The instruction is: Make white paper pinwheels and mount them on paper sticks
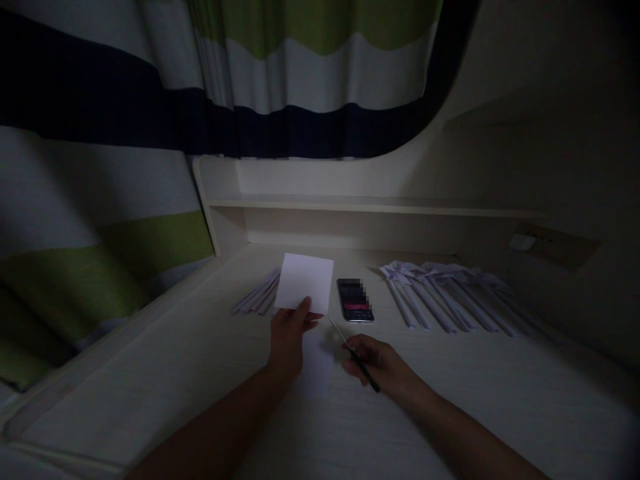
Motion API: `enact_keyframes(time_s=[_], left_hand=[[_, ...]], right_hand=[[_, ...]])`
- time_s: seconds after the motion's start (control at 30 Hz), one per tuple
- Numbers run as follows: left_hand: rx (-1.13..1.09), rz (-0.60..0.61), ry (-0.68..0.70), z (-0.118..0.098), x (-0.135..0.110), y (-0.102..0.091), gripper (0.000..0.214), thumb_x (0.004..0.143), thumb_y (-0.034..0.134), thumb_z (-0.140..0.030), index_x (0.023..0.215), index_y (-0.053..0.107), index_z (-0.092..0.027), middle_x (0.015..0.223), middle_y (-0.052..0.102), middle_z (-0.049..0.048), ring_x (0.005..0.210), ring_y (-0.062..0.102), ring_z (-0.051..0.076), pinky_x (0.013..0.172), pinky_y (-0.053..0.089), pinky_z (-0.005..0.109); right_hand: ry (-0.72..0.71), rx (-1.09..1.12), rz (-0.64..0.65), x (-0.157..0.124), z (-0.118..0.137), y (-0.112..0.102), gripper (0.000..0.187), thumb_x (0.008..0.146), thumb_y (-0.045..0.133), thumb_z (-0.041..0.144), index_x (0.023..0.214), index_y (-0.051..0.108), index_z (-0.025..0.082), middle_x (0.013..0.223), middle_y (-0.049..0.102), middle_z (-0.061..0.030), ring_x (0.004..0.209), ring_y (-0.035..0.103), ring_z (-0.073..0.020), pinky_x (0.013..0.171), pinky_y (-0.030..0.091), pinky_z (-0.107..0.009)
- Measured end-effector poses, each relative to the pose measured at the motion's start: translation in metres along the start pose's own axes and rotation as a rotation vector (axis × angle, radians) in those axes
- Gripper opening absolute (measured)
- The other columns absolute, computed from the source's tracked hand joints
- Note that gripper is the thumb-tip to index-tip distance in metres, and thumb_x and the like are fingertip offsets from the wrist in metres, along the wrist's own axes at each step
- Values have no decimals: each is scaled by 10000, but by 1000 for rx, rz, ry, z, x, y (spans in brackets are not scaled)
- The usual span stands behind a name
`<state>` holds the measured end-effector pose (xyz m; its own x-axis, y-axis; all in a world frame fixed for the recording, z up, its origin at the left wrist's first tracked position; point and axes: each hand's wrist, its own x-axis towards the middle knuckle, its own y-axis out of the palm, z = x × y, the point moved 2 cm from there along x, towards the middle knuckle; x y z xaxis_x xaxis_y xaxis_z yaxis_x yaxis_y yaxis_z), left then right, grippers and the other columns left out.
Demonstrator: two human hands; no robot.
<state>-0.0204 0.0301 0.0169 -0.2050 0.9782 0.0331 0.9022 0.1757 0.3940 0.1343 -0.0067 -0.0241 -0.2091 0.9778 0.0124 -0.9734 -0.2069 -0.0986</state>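
- The left hand (293, 328) pinches a white sheet (306, 279) by its lower edge, thumb on the face and fingers behind; the grip is closed, apparently so placed to keep most of the face exposed.
- The right hand (379, 361) has its grip curled around a slim tool (367, 373) with a black handle and thin metallic shaft. The tip points at the sheet's lower right corner, an angle that seems to suit fine control; contact cannot be told.
- A second pale sheet (316, 370) lies flat on the counter (210, 380), beneath the left wrist.
- The phone (356, 308), a glossy dark rectangle, lies face up between the paper groups, probably for easy viewing.
- Narrow paper sticks (255, 293) fan out at left; at right, paper tubes with folded, pointed heads (443, 297) lie side by side, presumably to keep them uncrushed.
- Behind, a plain shelf (350, 203) and a softly pleated, banded curtain (320, 73).
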Motion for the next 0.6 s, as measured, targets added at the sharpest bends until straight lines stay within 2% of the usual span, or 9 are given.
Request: enact_keyframes(time_s=[0.07, 0.17, 0.27, 0.33, 0.4, 0.5, 0.6], left_hand=[[-57, 8, 2, -4, 4, -1, 222, 586, 657, -309, 648, 573, -113, 551, 589, 5, 545, 589, 119, 512, 427, 198], [-87, 125, -65, -6, 7, 0, 187, 576, 649, -275, 643, 568, -119, 551, 576, 2, 479, 546, 99, 476, 404, 202], [-58, 390, -207, 2, 4, 4, 150, 555, 640, -224, 624, 582, -104, 554, 573, 20, 453, 515, 101, 437, 381, 210], [-2, 575, -296, 10, 0, 5, 136, 549, 630, -193, 638, 601, -94, 547, 570, 23, 468, 518, 106, 449, 380, 211], [71, 689, -338, 15, -4, 5, 144, 547, 627, -173, 666, 619, -91, 548, 573, 24, 499, 529, 115, 486, 389, 219], [101, 718, -342, 15, -6, 5, 163, 561, 638, -186, 697, 626, -97, 592, 591, 32, 549, 543, 127, 537, 397, 237], [-12, 684, -310, 14, -4, 10, 246, 632, 624, -303, 797, 612, -122, 730, 616, 59, 657, 559, 152, 612, 414, 268]], right_hand=[[40, 0, -58, 2, 0, -7, 345, 527, 698, 369, 760, 536, 174, 463, 444, 82, 358, 372, -56, 368, 276, -193], [10, 88, -232, 4, 9, -24, 375, 537, 690, 399, 790, 536, 170, 471, 473, 64, 387, 397, -75, 393, 284, -207], [-129, 274, -367, -1, 27, -37, 378, 601, 643, 454, 821, 543, 164, 588, 543, 12, 529, 489, -113, 509, 364, -237], [-158, 390, -365, -6, 39, -40, 394, 590, 641, 478, 829, 536, 182, 661, 577, -5, 612, 529, -141, 568, 389, -259], [-130, 428, -338, -11, 46, -40, 409, 532, 702, 417, 831, 526, 199, 669, 586, 8, 613, 541, -148, 560, 387, -257], [-95, 435, -297, -14, 47, -37, 416, 471, 758, 257, 810, 525, 195, 631, 572, 32, 561, 531, -127, 522, 373, -233], [-147, 511, -351, -13, 42, -37, 373, 491, 746, 190, 785, 517, 195, 640, 569, 43, 576, 528, -113, 547, 387, -230]])
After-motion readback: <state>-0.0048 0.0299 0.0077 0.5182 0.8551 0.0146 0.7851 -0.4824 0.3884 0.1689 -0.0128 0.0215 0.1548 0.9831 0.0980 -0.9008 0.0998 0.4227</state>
